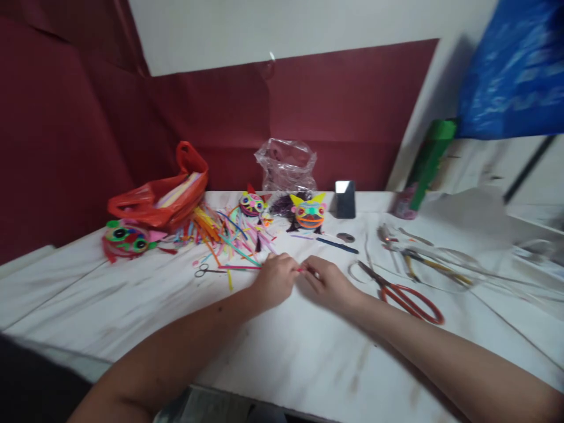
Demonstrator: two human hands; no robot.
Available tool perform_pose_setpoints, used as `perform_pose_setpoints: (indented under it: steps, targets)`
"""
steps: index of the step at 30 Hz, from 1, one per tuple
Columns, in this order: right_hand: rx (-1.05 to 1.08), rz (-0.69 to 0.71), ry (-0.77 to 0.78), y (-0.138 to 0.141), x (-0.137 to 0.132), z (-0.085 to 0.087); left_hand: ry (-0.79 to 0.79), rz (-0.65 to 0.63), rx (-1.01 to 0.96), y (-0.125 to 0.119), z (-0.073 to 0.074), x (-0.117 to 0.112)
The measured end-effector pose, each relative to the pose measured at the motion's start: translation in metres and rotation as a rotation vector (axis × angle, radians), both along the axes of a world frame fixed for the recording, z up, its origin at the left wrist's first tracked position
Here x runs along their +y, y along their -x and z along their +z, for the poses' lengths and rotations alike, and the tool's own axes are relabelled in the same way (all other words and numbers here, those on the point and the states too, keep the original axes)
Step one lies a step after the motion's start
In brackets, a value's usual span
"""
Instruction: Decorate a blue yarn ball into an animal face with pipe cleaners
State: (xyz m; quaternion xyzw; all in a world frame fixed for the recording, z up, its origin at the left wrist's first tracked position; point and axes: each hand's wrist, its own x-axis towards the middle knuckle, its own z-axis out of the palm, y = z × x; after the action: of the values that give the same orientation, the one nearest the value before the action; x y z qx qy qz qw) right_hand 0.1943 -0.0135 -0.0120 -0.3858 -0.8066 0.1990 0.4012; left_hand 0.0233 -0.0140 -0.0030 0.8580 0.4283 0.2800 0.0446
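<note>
Over the middle of the table, my left hand (277,277) is closed around a thin pink-red strip (240,268), whose long end sticks out to the left. Between the two hands a short bit of red shows. My right hand (324,279) pinches there with thumb and finger, almost touching the left. Most of the strip inside the fingers is hidden. Just beyond the hands lies a heap of coloured strips (229,232). Small scissors (207,271) rest left of my left hand, and large orange-handled scissors (403,294) lie right of my right hand.
Colourful animal-face figures stand at the back (307,212), (253,202) and left (127,238). A red plastic bag (165,197) sits behind the heap. A dark phone (345,200) leans at the back. Pliers (436,270) and wire lie at right. A blue bag (515,76) hangs above.
</note>
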Motion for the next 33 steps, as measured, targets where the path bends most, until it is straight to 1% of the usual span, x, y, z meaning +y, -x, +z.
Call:
perform_pose_setpoints:
  steps: [2,4,5,8,10,13,15,17,19,22,24,28,33]
  targets:
    - [-0.099,0.029,-0.020,-0.003,0.002,-0.004,0.021,-0.015,0.132,0.000,-0.003,-0.001]
    - [-0.110,0.047,-0.005,-0.004,0.005,-0.007,0.081,-0.001,0.143,-0.001,-0.003,-0.001]
    - [-0.081,0.045,0.021,-0.003,0.006,-0.009,0.107,0.013,0.105,-0.001,-0.002,0.000]
    - [0.081,0.019,0.122,0.000,0.005,-0.010,0.139,0.067,-0.089,-0.001,0.002,0.001]
    - [0.138,-0.004,0.139,0.002,0.003,-0.009,0.134,0.066,-0.160,0.000,0.004,0.002]
    - [0.055,-0.009,0.023,0.002,0.000,-0.005,0.121,0.011,-0.104,0.003,0.001,0.006]
    - [-0.026,0.015,-0.071,0.002,0.000,-0.003,0.094,-0.008,-0.049,0.005,-0.003,0.008]
    - [-0.071,0.051,-0.113,0.002,0.002,-0.003,0.050,-0.032,-0.023,0.007,-0.004,0.011]
    - [-0.028,0.060,-0.067,0.004,0.004,-0.003,0.047,-0.048,-0.069,0.008,-0.003,0.011]
    - [0.198,0.058,0.120,0.007,0.006,-0.003,0.120,-0.010,-0.255,0.006,0.001,0.009]
    - [0.301,0.054,0.199,0.008,0.006,-0.003,0.149,0.028,-0.346,0.004,0.003,0.007]
    - [0.290,0.014,0.200,0.007,0.003,-0.002,0.123,0.053,-0.373,0.000,0.003,0.006]
    - [0.231,0.015,0.174,0.006,0.003,-0.003,0.150,-0.020,-0.271,0.005,0.006,0.011]
